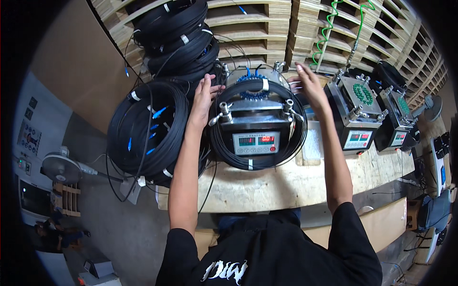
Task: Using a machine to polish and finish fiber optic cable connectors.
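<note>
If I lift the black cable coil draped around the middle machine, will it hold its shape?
Probably only loosely: the black cable coil is thin strands bound by a few white ties, so it should sag. It likely snags on the machine it rings.

Matt black cable coil rings a shiny metal machine on a rough wooden bench.

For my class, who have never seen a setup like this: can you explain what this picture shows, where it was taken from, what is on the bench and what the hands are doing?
The camera sits on a person's head and looks down, so both forearms enter from below. On the wooden bench stands a grey metal machine with red number displays; a coil of thin black cable is looped around it. The left hand rests open at the coil's left edge. The right hand reaches behind the machine's right side; what it touches is unclear. Left of it lies a bigger cable coil with blue plugs. Two similar machines stand to the right.
</note>
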The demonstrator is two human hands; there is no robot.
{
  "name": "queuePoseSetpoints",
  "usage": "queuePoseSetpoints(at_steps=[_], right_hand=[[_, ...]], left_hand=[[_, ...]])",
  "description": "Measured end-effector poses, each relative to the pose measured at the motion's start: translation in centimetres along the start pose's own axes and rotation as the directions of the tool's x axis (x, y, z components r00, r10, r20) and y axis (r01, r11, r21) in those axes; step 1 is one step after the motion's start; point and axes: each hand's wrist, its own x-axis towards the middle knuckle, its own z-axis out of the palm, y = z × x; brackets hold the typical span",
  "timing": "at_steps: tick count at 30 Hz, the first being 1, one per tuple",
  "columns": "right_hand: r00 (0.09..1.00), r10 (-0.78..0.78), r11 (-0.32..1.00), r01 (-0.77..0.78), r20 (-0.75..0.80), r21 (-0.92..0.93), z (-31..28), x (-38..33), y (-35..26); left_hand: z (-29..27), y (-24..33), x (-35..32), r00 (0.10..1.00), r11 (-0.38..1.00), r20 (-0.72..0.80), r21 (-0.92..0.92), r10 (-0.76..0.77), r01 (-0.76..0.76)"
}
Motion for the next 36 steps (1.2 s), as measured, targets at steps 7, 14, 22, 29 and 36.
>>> queuePoseSetpoints(at_steps=[7, 14, 22, 29, 36], right_hand=[[0.994, 0.042, 0.999, -0.039, -0.097, 0.033, 2.6, 1.3, 2.7], [0.999, -0.010, 0.994, 0.006, -0.037, -0.109, 1.9, 1.2, 3.6], [0.988, 0.157, 0.987, -0.157, 0.013, 0.017, 3.3, 0.5, 2.2], [0.986, 0.167, 0.984, -0.167, 0.001, 0.065, 2.2, 0.7, 3.0], [0.985, 0.171, 0.984, -0.170, 0.012, -0.054, 2.8, 0.6, 2.4]], left_hand=[[0.5, -0.2, 1.5, 0.998, 0.994, 0.015, 0.090, -0.060, 0.059], [0.1, -1.2, 2.0, 0.997, 0.995, -0.006, 0.067, -0.080, 0.081], [-0.4, -1.5, 1.9, 0.993, 0.997, -0.086, -0.001, -0.079, 0.079], [1.5, 0.1, 0.7, 0.996, 0.995, -0.011, 0.051, -0.088, 0.089], [0.4, -0.8, 1.1, 0.995, 0.994, -0.039, 0.054, -0.096, 0.098]])
